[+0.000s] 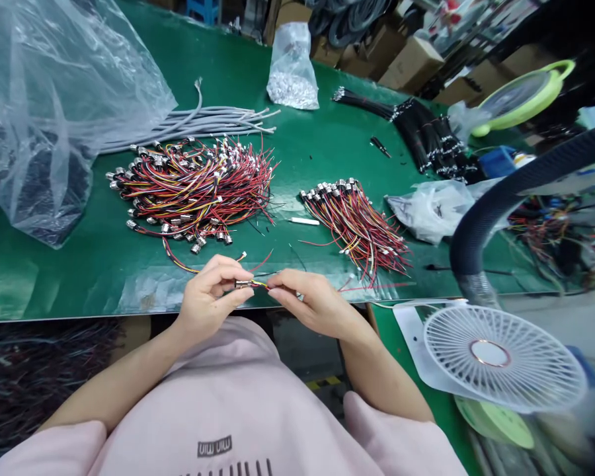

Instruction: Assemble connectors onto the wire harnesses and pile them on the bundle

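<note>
Between thumb and fingers my left hand [217,289] pinches a small metal cable connector [242,284] at the table's front edge. Thin coloured wires [260,284] run from it to my right hand [305,297], whose thumb and forefinger close on them. Their far ends are partly hidden by that hand. Beyond my left hand lies a large heap of wired connectors [198,185], with red, yellow, black and white leads. A smaller, neater bundle of wired connectors [357,225] rests farther to the right. A white pen-like stick [305,221] lies between the two piles.
Grey cables [218,120] and a large clear plastic bag [64,99] occupy the left. A bag of small parts [292,69] stands at the back. Black cables [421,132] lie at back right. A white fan [500,357] and a thick black hose [476,218] are at right.
</note>
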`<state>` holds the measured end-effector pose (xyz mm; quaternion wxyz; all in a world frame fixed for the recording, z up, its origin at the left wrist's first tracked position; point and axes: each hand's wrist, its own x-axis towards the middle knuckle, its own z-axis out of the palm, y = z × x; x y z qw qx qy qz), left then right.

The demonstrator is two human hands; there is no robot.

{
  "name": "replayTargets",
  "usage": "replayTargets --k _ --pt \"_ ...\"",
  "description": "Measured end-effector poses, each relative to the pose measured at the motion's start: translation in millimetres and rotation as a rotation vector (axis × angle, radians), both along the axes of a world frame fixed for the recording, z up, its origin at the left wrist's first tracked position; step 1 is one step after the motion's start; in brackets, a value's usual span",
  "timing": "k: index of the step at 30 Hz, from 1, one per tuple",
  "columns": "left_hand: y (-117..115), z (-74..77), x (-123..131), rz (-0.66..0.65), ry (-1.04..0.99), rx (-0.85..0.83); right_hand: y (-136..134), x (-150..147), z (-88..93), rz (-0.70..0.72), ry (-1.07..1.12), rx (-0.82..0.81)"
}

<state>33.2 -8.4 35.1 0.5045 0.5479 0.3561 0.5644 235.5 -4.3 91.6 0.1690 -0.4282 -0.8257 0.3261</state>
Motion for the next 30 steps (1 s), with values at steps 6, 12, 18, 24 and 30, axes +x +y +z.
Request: replayTargets --k 6,12,18,24,30 --pt "1.1 -7.4 5.3 -0.033 -0.047 -0.067 2.2 -1.1 -4.3 -0.044 0.103 -0.004" --pt "4.9 -13.5 -3.6 -0.054 0.137 -0.101 6.2 -1.4 -9.4 -0.113 0.165 0.124" --pt "8.4 -20.0 -4.0 -0.062 0.15 -0.071 7.1 -0.2 -16.9 -0.035 0.058 0.27" --pt "9.3 -24.8 -2.1 -0.096 0.123 -0.102 8.4 -4.2 -22.3 0.019 0.049 0.332" --pt "9.5 -28.8 -4.1 -0.131 0.116 -0.082 11.6 -14.0 -29.7 0.031 0.127 0.289"
